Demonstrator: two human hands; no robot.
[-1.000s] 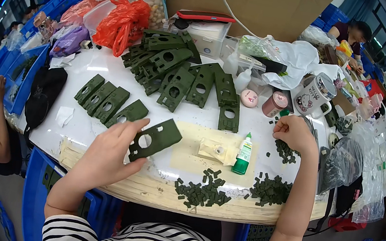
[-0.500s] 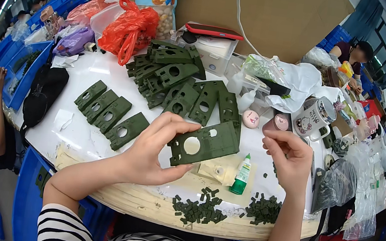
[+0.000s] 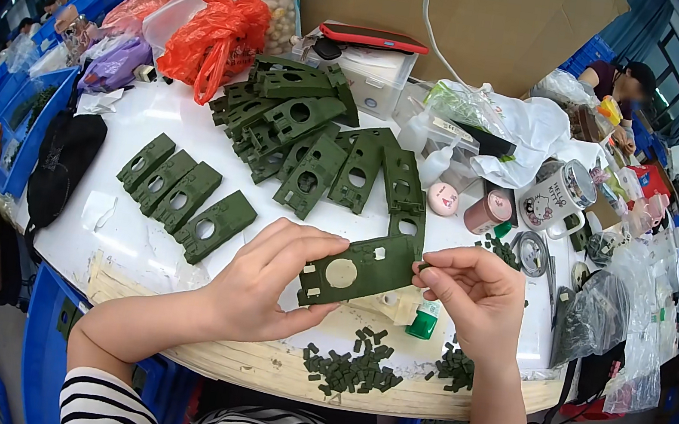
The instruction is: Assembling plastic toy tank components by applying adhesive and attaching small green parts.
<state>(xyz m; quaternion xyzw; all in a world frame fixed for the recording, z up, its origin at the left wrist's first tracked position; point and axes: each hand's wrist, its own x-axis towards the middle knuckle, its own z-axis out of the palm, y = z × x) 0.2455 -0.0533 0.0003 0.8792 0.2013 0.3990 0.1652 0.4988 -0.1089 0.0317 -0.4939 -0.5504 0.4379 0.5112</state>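
My left hand (image 3: 274,277) grips a dark green plastic model tank hull (image 3: 366,272) by its left end, thumb below and fingers above. The hull has one large round hole and a small square one. At its right end, my right hand (image 3: 475,296) pinches a tiny dark green part (image 3: 422,266) between thumb and fingertips; whether it touches the hull I cannot tell. Under the hull stands a green-and-white glue bottle (image 3: 423,319), partly hidden. Two heaps of small green pieces, one (image 3: 353,361) below the hull and one (image 3: 457,366) by my right wrist, lie near the table edge.
Several similar hulls (image 3: 176,198) form a row at the left; a larger pile (image 3: 309,121) rises behind. Farther back are a red plastic bag (image 3: 216,43), a clear box (image 3: 370,86) and a cardboard panel (image 3: 513,28). A white mug (image 3: 553,203) stands at the right.
My right hand has moved left and down to the hull's right end, a tiny part now visible in its fingertips. The hull has dropped slightly in my left hand's grip.
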